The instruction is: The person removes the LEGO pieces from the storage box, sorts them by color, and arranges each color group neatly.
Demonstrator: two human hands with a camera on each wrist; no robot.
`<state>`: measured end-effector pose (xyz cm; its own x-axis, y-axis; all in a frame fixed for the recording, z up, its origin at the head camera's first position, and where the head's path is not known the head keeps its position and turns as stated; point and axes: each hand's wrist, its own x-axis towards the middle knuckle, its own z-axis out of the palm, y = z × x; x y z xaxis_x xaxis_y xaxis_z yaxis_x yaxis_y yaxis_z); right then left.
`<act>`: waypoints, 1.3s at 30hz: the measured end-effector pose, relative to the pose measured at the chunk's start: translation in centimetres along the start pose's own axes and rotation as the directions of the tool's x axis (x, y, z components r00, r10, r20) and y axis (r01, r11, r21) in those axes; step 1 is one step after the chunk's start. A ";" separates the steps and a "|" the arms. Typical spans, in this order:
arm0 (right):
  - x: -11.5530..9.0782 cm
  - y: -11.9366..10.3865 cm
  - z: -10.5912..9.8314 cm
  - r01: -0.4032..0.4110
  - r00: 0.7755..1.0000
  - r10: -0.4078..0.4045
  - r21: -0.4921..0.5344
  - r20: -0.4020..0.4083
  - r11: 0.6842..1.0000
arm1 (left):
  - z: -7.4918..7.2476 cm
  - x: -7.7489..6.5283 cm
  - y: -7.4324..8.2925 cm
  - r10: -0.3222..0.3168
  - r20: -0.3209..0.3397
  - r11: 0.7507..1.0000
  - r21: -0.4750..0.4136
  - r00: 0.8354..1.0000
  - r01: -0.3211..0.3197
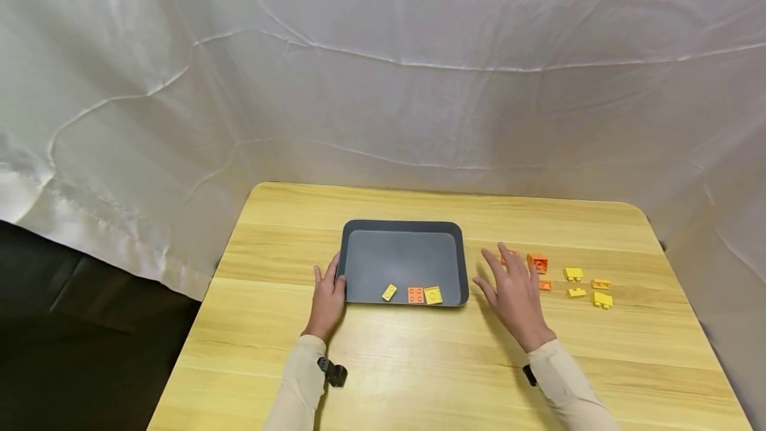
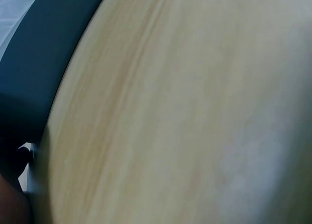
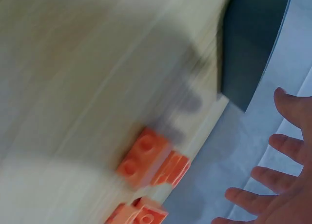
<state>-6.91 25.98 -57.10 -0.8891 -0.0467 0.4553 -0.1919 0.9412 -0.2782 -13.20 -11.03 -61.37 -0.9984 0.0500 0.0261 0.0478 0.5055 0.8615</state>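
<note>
In the head view, a dark grey tray (image 1: 401, 226) lies on the table. My left hand (image 1: 328, 301) grips its left rim, with the thumb at the edge. Near the tray's front wall are a small yellow toy brick (image 1: 389, 292), an orange brick (image 1: 415, 295) and a yellow piece (image 1: 433, 295). To the right of the tray, my right hand (image 1: 516, 294) hovers with spread fingers and holds nothing. Beside it are an orange brick (image 1: 537, 263), a small orange one (image 1: 545, 285) and another orange brick (image 1: 509, 255), partly hidden by the fingers. Orange bricks (image 3: 146, 153) also appear in the right wrist view.
Farther right lie several yellow pieces, among them a brick (image 1: 573, 274), a small brick (image 1: 577, 292) and a brick on its side (image 1: 603, 300), plus a yellow-orange brick (image 1: 601, 284). A pale curtain (image 1: 419, 112) hangs behind the wooden table (image 1: 407, 378).
</note>
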 end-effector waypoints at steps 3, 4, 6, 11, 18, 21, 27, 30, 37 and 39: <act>0.5 -0.7 0.5 0.026 1.000 -0.026 0.003 0.006 1.000 | 0.0 0.0 0.0 0.002 0.000 1.000 0.005 1.000 -0.002; 0.7 -1.0 0.6 0.032 0.999 -0.032 0.007 0.011 0.999 | 0.0 0.0 0.0 0.003 -0.002 1.000 0.006 1.000 -0.003; 1.1 -1.7 0.8 0.046 0.999 -0.046 0.014 0.027 0.999 | 0.0 0.1 -0.1 0.017 -0.007 1.000 0.009 1.000 -0.017; 2.1 -3.7 1.7 0.093 0.994 -0.096 0.050 0.057 0.994 | -0.1 0.0 0.0 0.036 -0.021 0.999 0.004 0.999 -0.036; 2.9 -6.9 3.7 0.180 0.979 -0.189 0.109 0.078 0.978 | 0.0 0.0 0.0 0.036 -0.021 0.999 -0.003 0.999 -0.037; 3.1 -8.0 4.5 0.204 0.971 -0.217 0.117 0.104 0.972 | 0.2 0.0 -0.1 0.034 -0.015 0.999 -0.008 0.999 -0.035; 3.4 -9.6 5.5 0.217 0.957 -0.242 0.156 0.160 0.963 | 0.3 -0.1 0.0 0.025 0.000 1.000 -0.013 1.000 -0.025; 3.4 -10.0 5.8 0.229 0.946 -0.257 0.152 0.197 0.961 | 0.2 -0.2 0.0 0.018 0.004 1.000 -0.016 1.000 -0.018; 4.0 -10.9 6.2 0.250 0.911 -0.306 0.221 0.277 0.943 | 0.2 -0.2 0.1 0.030 -0.005 1.000 -0.011 1.000 -0.030; 4.1 -11.0 6.2 0.252 0.897 -0.324 0.254 0.300 0.934 | 0.2 -0.1 0.0 0.037 -0.009 0.999 -0.005 0.999 -0.037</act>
<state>-11.08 13.35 -57.41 -0.8602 -0.4473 0.2449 -0.5091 0.7819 -0.3599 -13.07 -10.83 -61.46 -0.9962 0.0612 0.0622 0.0845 0.4986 0.8627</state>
